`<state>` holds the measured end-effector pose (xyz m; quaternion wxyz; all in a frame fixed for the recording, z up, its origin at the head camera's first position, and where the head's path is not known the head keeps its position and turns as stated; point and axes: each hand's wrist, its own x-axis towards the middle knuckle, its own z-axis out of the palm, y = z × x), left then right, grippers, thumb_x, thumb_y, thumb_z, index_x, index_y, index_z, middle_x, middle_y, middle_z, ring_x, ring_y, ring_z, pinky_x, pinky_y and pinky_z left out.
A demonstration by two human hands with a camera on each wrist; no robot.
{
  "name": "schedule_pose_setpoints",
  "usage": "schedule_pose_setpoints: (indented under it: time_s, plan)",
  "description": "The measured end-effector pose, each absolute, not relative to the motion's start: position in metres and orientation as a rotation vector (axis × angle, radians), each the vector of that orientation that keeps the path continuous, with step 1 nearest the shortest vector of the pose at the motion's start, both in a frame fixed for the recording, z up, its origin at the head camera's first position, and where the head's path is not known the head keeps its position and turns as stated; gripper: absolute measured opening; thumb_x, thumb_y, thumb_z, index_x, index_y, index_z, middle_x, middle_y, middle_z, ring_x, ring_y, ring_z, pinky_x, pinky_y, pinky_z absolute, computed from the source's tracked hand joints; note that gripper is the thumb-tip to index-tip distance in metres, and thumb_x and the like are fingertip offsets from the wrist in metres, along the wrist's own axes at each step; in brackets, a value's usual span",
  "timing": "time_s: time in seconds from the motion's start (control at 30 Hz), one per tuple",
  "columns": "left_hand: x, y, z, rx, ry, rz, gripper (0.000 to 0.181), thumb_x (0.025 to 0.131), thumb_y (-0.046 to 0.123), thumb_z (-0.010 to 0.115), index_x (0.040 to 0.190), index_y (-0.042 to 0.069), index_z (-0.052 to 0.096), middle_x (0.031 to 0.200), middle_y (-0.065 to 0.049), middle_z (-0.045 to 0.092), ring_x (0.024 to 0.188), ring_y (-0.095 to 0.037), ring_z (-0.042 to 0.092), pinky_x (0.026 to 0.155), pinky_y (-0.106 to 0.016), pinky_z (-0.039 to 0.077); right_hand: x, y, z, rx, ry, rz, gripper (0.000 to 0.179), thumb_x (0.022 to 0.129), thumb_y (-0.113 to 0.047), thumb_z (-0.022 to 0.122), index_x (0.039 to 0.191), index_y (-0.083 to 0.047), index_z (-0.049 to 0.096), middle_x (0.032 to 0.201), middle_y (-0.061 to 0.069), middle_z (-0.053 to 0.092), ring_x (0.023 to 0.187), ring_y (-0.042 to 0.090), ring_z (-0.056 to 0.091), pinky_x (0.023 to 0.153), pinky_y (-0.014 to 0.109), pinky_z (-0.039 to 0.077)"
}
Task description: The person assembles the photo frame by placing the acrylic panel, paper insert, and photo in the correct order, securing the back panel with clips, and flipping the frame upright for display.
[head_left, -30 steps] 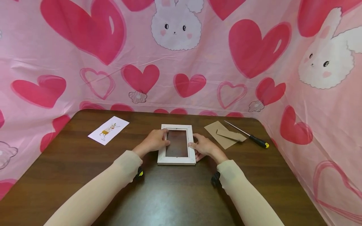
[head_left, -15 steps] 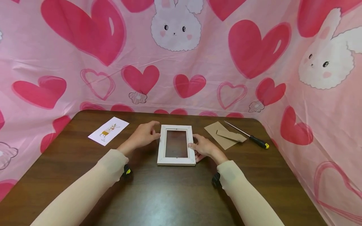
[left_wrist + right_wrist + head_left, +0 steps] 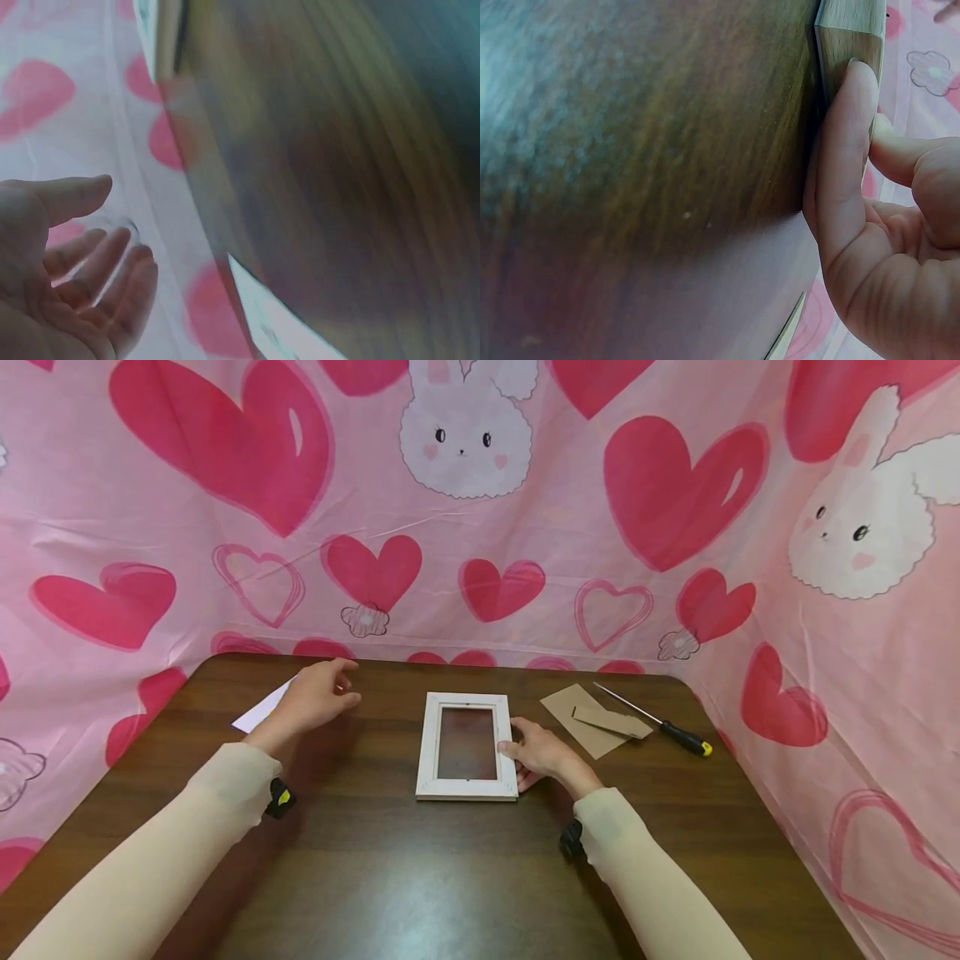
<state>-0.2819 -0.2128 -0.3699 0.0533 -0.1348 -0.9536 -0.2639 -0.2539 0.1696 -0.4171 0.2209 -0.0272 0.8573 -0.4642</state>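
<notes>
A white picture frame [image 3: 467, 789] lies on the table, its opening showing a dark, reflective pane. My right hand [image 3: 543, 750] grips its right side, thumb on the top face and fingers along the outer edge. The right wrist view shows fingers [image 3: 847, 142] against the frame's wooden side [image 3: 849, 46]. Over at the left, my left hand [image 3: 311, 695] is in the air with nothing in it, fingers loosely bent. It overlaps a white printed card [image 3: 261, 708], hiding most of it; a corner of the card [image 3: 281, 326] shows in the left wrist view.
Right of the frame lies a brown backing board [image 3: 592, 743] with a stand strip [image 3: 611, 721] across it. A screwdriver [image 3: 681, 735] with a black and yellow handle is beside it. Pink heart-patterned cloth [image 3: 555, 493] hangs behind the brown table [image 3: 420, 877].
My left hand has let go of the frame's left side and moved left, over the card. The right hand has stayed on the frame, which has not moved.
</notes>
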Motion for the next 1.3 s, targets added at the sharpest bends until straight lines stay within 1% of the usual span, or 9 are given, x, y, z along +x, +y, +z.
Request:
schedule_pose_setpoints:
  time_s: [0.1,0.3,0.4,0.6,0.73,0.9,1.13,1.3]
  plan:
    - [-0.281,-0.234,-0.371,-0.344,-2.931,-0.707,0.057,0.094,0.020,0.076,0.141,-0.005,0.058,0.124,-0.029,0.067,0.116,-0.049,0.062,0.098,-0.067,0.050,-0.254,0.170,-0.416,-0.076,2.368,-1.286,0.068,0.109,-0.020,0.062,0.166,-0.007,0.028,0.083,0.017,0.060,0.055,0.021,0.064,0.053,0.040,0.063]
    - [-0.278,-0.264,-0.382,-0.194,-3.028,-0.563,0.065,0.092,0.028,0.078,0.144,-0.003,0.055,0.136,-0.036,0.054,0.121,-0.058,0.053,0.097,-0.075,0.047,-0.253,0.170,-0.417,-0.089,2.375,-1.281,0.068,0.109,-0.021,0.062,0.166,-0.006,0.028,0.081,0.016,0.060,0.055,0.020,0.063,0.053,0.039,0.063]
    - [-0.278,-0.270,-0.386,-0.158,-3.062,-0.521,0.070,0.091,0.031,0.079,0.145,-0.004,0.053,0.137,-0.039,0.051,0.120,-0.062,0.051,0.096,-0.076,0.047,-0.252,0.170,-0.417,-0.084,2.378,-1.285,0.067,0.109,-0.020,0.062,0.165,-0.006,0.028,0.081,0.016,0.060,0.054,0.020,0.063,0.053,0.040,0.063]
    - [-0.276,-0.271,-0.391,-0.093,-3.115,-0.483,0.077,0.089,0.036,0.080,0.147,-0.005,0.051,0.133,-0.040,0.051,0.116,-0.063,0.051,0.089,-0.074,0.050,-0.253,0.170,-0.418,-0.067,2.368,-1.296,0.068,0.109,-0.020,0.062,0.166,-0.007,0.028,0.082,0.017,0.060,0.055,0.021,0.063,0.053,0.039,0.063]
    - [-0.275,-0.271,-0.394,-0.071,-3.146,-0.480,0.078,0.089,0.037,0.081,0.147,-0.005,0.051,0.133,-0.040,0.051,0.117,-0.063,0.051,0.090,-0.076,0.049,-0.254,0.169,-0.419,-0.060,2.362,-1.295,0.068,0.109,-0.020,0.062,0.167,-0.008,0.026,0.079,0.016,0.060,0.055,0.021,0.063,0.052,0.039,0.063]
    - [-0.275,-0.269,-0.397,-0.080,-3.163,-0.500,0.073,0.089,0.034,0.080,0.143,-0.007,0.053,0.131,-0.042,0.052,0.117,-0.064,0.052,0.092,-0.078,0.048,-0.254,0.169,-0.419,-0.066,2.368,-1.299,0.068,0.109,-0.020,0.061,0.167,-0.008,0.026,0.079,0.016,0.060,0.054,0.021,0.063,0.052,0.039,0.063]
    - [-0.272,-0.265,-0.395,-0.112,-3.157,-0.505,0.067,0.088,0.030,0.082,0.137,-0.009,0.057,0.126,-0.042,0.056,0.114,-0.063,0.054,0.090,-0.076,0.050,-0.252,0.169,-0.418,-0.069,2.360,-1.310,0.069,0.109,-0.019,0.062,0.167,-0.007,0.026,0.079,0.015,0.057,0.053,0.021,0.063,0.051,0.039,0.063]
    - [-0.272,-0.261,-0.397,-0.127,-3.142,-0.517,0.061,0.088,0.025,0.081,0.136,-0.007,0.060,0.128,-0.040,0.058,0.113,-0.061,0.057,0.087,-0.075,0.052,-0.252,0.170,-0.418,-0.071,2.370,-1.302,0.068,0.109,-0.019,0.061,0.167,-0.007,0.027,0.079,0.015,0.057,0.053,0.020,0.063,0.051,0.039,0.062]
